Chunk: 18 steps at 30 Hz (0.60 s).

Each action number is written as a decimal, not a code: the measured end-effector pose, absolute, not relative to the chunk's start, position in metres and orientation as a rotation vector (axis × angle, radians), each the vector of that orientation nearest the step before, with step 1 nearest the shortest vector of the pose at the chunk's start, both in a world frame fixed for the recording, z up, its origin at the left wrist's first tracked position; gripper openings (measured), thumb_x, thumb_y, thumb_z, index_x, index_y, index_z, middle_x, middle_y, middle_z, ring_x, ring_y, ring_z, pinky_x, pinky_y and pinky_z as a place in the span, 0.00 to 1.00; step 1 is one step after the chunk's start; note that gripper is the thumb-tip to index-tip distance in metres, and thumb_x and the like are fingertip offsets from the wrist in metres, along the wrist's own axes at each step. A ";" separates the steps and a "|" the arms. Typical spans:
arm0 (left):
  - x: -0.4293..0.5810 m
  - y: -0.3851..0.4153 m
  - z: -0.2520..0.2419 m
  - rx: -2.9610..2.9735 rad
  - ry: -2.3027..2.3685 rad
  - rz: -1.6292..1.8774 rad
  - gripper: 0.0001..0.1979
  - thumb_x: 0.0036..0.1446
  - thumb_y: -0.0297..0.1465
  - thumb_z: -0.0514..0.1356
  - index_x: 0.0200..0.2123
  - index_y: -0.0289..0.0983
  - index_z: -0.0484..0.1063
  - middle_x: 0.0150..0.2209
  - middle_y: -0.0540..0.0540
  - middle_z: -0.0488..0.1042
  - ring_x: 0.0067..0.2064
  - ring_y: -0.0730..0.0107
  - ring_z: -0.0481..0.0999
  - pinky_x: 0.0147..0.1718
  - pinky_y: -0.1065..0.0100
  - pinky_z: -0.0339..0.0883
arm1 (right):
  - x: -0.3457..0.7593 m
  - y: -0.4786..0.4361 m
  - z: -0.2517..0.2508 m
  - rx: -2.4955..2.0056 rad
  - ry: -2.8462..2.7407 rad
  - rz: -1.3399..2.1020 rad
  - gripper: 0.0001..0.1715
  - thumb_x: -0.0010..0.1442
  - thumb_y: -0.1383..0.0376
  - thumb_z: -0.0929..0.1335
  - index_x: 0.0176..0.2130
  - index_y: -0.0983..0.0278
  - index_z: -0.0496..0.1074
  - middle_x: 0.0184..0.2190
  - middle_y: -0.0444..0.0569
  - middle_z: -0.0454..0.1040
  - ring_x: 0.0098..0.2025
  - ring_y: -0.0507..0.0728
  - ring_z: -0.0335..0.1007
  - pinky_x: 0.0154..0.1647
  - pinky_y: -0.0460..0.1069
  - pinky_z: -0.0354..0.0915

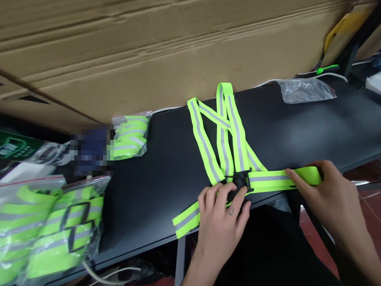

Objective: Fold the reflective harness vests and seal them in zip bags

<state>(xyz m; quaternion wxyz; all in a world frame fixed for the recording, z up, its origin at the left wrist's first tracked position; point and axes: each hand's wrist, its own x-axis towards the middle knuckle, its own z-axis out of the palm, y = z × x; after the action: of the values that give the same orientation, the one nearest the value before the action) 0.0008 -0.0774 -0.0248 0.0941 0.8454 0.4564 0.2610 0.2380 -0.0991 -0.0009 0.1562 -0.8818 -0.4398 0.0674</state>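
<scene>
A neon yellow-green reflective harness (235, 131) with grey stripes lies on the black table, its shoulder straps stretching away from me. My left hand (223, 210) is bent over the black plastic buckle (242, 180) at the front, fingers closed on it and partly hiding it. From under that hand a short end of the waist strap (186, 220) sticks out to the left. On the other side, my right hand (333, 194) pinches the folded end of the waist strap (270, 180) between thumb and fingers, near the table's front edge.
Large cardboard sheets (166, 67) stand behind the table (160, 171). Bagged reflective straps (131, 137) lie at the left, with fuller bags (65, 234) nearer me. At the back right are an empty plastic bag (306, 90), a white cable (333, 74) and a green-handled tool (327, 69).
</scene>
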 end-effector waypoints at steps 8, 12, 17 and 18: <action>0.002 -0.078 -0.031 2.519 1.350 0.892 0.09 0.63 0.29 0.63 0.47 0.38 0.77 0.44 0.42 0.78 0.47 0.52 0.72 0.47 0.50 0.63 | 0.223 -0.105 -0.014 -2.072 -0.719 0.366 0.45 0.43 0.47 0.79 0.55 0.63 0.73 0.34 0.50 0.81 0.30 0.60 0.78 0.33 0.56 0.74; -0.001 -0.078 -0.032 2.535 1.265 0.964 0.10 0.62 0.26 0.63 0.47 0.36 0.77 0.44 0.43 0.79 0.47 0.54 0.73 0.47 0.51 0.64 | 0.211 -0.096 -0.016 -1.887 -0.581 0.325 0.31 0.47 0.52 0.80 0.46 0.65 0.79 0.35 0.49 0.80 0.32 0.58 0.78 0.36 0.55 0.77; -0.002 -0.078 -0.031 2.505 1.206 1.030 0.10 0.61 0.24 0.64 0.47 0.35 0.76 0.46 0.44 0.81 0.48 0.55 0.74 0.49 0.52 0.65 | 0.200 -0.080 -0.019 -1.709 -0.563 0.183 0.28 0.51 0.56 0.79 0.48 0.66 0.76 0.33 0.46 0.78 0.29 0.57 0.78 0.29 0.53 0.79; -0.002 -0.079 -0.031 2.497 1.201 1.032 0.10 0.61 0.24 0.64 0.47 0.35 0.76 0.46 0.44 0.81 0.48 0.55 0.74 0.49 0.51 0.66 | 0.197 -0.077 -0.019 -1.668 -0.580 0.132 0.29 0.51 0.58 0.79 0.49 0.66 0.74 0.33 0.46 0.78 0.29 0.57 0.79 0.28 0.52 0.79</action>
<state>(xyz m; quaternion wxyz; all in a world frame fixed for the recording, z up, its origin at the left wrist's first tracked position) -0.0020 -0.0786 -0.0308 0.0921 0.8409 0.4045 0.3476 0.1968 -0.0770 -0.0191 0.6331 -0.7292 -0.2534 0.0577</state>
